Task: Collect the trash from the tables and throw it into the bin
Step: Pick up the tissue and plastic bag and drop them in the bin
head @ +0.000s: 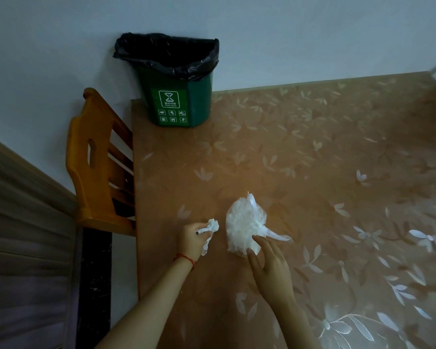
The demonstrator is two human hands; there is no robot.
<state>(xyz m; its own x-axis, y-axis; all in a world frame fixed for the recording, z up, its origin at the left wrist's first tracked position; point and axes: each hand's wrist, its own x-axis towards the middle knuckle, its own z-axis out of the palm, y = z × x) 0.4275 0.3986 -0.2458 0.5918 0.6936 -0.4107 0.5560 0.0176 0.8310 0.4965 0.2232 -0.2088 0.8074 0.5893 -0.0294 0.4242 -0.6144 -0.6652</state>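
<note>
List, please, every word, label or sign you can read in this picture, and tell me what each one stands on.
"Food waste": my best reading of the small English line on the label of the green bin.
A line of Chinese characters above it: too blurred to read.
A white hourglass-like symbol at the label's top, and six small white pictograms below: signs only, no text.
Nothing else carries writing.

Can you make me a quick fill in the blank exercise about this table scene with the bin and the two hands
1. The bin is lined with a ____ bag.
2. The crumpled tissue is held in the ____ hand.
3. The right hand is open, fingers at the white plastic bag, which lies on the ____.
4. The wooden chair stands at the table's ____ side.

Missing words: black; left; table; left
</note>
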